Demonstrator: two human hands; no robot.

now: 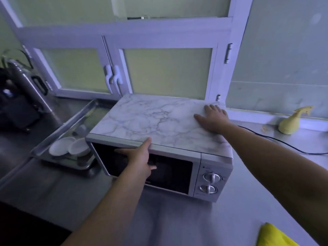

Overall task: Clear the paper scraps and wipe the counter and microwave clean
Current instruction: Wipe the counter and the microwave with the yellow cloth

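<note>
Steel counter (177, 219) under a frosted window (166, 71), both hands on the microwave (150, 119).

The marble-topped microwave sits mid-counter, near the back edge beneath the window. A metal tray (71, 121) with white bowls (69, 146) lies just beside its left side. A yellow cloth (276, 237) lies at the near right corner, a yellow spray bottle (291, 123) by the back edge, right. The left hand (138, 157) lies spread on the door, thumb over the top front edge. The right hand (213, 118) presses flat, fingers straight, on the top's back right corner.
</note>
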